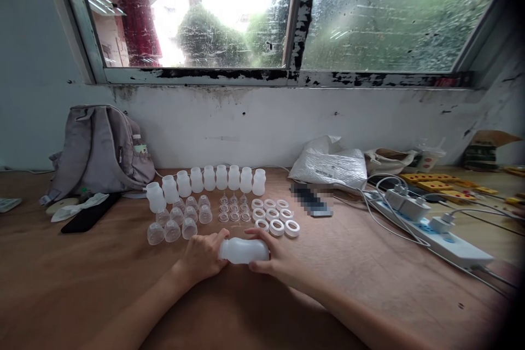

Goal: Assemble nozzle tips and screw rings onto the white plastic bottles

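A frosted white baby bottle (pixel 245 251) lies sideways between my two hands, over the near part of the table. My left hand (pixel 205 253) closes round its left, narrower end, which the fingers partly hide. Around the rounded right end, my right hand (pixel 270 254) grips with thumb below and fingers above. Just beyond, several clear dome caps (pixel 172 232) stand at the left. Small clear bottle teats (pixel 234 209) are lined up in the middle, and white screw rings (pixel 276 227) lie in rows at the right. Behind them several frosted bottle bodies (pixel 209 178) form a curved row.
A grey backpack (pixel 96 147) leans at the wall on the left, near a black flat case (pixel 90 213). To the right are a phone (pixel 314 200), a silvery bag (pixel 332 163) and a white power strip (pixel 459 247) with trailing cables. The wooden table (pixel 369 279) runs under everything.
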The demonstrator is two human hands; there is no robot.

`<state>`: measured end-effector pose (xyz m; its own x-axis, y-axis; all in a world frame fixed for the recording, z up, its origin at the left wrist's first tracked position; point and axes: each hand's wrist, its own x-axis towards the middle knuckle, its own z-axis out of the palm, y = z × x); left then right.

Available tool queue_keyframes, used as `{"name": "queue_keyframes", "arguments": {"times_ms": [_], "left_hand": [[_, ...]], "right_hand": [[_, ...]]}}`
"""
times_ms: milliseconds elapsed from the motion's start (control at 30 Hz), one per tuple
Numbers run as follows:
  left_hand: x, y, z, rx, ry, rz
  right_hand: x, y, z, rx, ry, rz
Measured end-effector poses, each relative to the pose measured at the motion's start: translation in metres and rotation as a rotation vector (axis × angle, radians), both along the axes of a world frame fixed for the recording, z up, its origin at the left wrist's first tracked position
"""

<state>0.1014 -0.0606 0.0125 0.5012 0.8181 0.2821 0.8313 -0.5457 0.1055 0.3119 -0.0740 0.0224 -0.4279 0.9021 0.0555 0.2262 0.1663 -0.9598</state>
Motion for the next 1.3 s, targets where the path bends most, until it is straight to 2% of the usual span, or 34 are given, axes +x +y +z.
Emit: {"name": "queue_keyframes", "arguments": {"times_ms": [67,133,200,300,433,567,667,733,867,1000,1100,1200,1300], "left_hand": [[-0.001,0.001,0.001,-0.005,0.0,-0.021],[-0.001,0.001,0.001,-0.007,0.015,-0.01],[-0.001,0.001,0.0,-0.015,0.028,0.012],[0.0,0.001,-0.001,-0.037,0.043,0.045],[0.0,-0.001,0.0,-0.044,0.044,0.059],[0.0,-0.002,-0.002,-0.008,0.039,0.049],[0.001,-0.002,-0.004,0.03,0.041,0.03],[0.001,-0.003,-0.005,0.047,0.039,0.009],[0.002,-0.005,-0.004,0.058,0.013,-0.002],[0.003,-0.004,-0.003,0.076,-0.095,0.015],[0.002,-0.002,-0.005,0.145,-0.189,0.014],[0.002,0.001,-0.007,0.235,-0.245,0.007],[0.004,0.001,-0.008,0.215,-0.274,0.004]], "right_hand": [[0.0,-0.001,0.0,0.283,-0.1,-0.009],[0.0,0.0,-0.001,0.45,-0.162,-0.009],[0.001,0.002,-0.001,0.493,-0.204,-0.008],[0.002,0.003,0.0,0.463,-0.257,0.016],[0.002,0.0,0.004,0.274,-0.193,0.013],[0.0,0.002,0.005,-0.085,0.026,-0.006],[0.001,0.006,0.004,-0.42,0.195,0.084],[0.003,0.008,0.004,-0.554,0.225,0.182],[0.006,0.007,0.008,-0.665,0.213,0.34],[0.003,0.003,0.01,-0.701,0.285,0.406],[0.002,0.002,0.01,-0.638,0.397,0.32],[0.007,0.009,0.012,-0.458,0.5,0.113],[0.021,0.031,0.014,-0.234,0.552,-0.104]]}}
